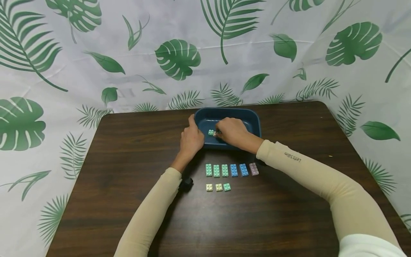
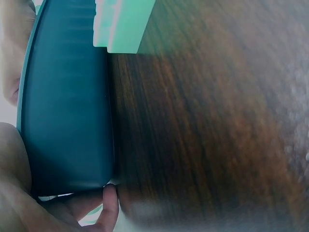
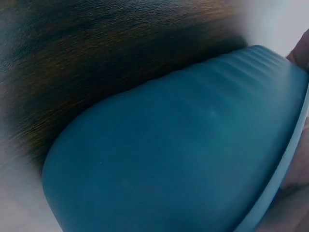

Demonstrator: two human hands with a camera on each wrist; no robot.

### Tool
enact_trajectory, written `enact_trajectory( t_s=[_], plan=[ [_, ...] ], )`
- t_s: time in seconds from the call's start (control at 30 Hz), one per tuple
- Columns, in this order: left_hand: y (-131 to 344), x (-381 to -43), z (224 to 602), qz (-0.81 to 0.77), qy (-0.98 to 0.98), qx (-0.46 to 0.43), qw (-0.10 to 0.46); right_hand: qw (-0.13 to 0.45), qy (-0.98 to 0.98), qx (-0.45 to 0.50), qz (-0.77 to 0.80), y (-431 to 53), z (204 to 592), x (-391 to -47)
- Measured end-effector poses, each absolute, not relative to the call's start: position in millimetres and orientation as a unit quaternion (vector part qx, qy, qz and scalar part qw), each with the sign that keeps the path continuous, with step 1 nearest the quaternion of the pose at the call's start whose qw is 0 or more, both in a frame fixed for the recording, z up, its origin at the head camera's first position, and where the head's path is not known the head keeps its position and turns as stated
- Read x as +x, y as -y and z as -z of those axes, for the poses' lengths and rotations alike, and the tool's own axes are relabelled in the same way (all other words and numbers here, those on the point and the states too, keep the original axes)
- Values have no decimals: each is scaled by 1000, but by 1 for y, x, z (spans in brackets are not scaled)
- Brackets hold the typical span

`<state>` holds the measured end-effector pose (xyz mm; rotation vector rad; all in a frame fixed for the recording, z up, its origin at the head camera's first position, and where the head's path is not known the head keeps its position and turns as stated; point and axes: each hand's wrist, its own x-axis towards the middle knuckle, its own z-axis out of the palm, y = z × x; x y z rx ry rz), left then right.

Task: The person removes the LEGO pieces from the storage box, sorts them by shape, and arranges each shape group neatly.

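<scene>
A dark blue tray [image 1: 228, 146] stands toward the back of the table. My left hand [image 1: 192, 138] grips its left end, thumb up at the rim; the left wrist view shows fingers [image 2: 110, 205] curled round the tray's end. Inside the tray, my right hand [image 1: 232, 131] reaches down with bent fingers at a few small bricks, among them a green toy brick [image 1: 210, 132]. The hand covers part of them, and I cannot tell whether it pinches one. In the right wrist view the tray wall [image 3: 169, 140] hides most of that hand.
In front of the tray lies a row of long bricks: green [image 1: 216, 171], blue [image 1: 234, 170] and one purple brick [image 1: 254, 169]. Nearer are two short yellow bricks [image 1: 219, 187] and a short green brick [image 1: 227, 187]. Leaf-printed cloth [image 1: 179, 92] hangs behind the brown table [image 1: 135, 153].
</scene>
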<state>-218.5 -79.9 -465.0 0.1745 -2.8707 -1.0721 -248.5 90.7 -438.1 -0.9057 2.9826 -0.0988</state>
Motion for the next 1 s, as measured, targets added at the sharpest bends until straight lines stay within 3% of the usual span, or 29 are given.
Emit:
enact_trajectory(
  t_s=[0.4,1.0],
  plan=[
    [79,-218,467,344,936,57,36,-33,-952,-300,46,-98,423,-236],
    [79,-219,466,348,935,65,31,-131,-934,-332,24,-128,386,-182]
  ],
)
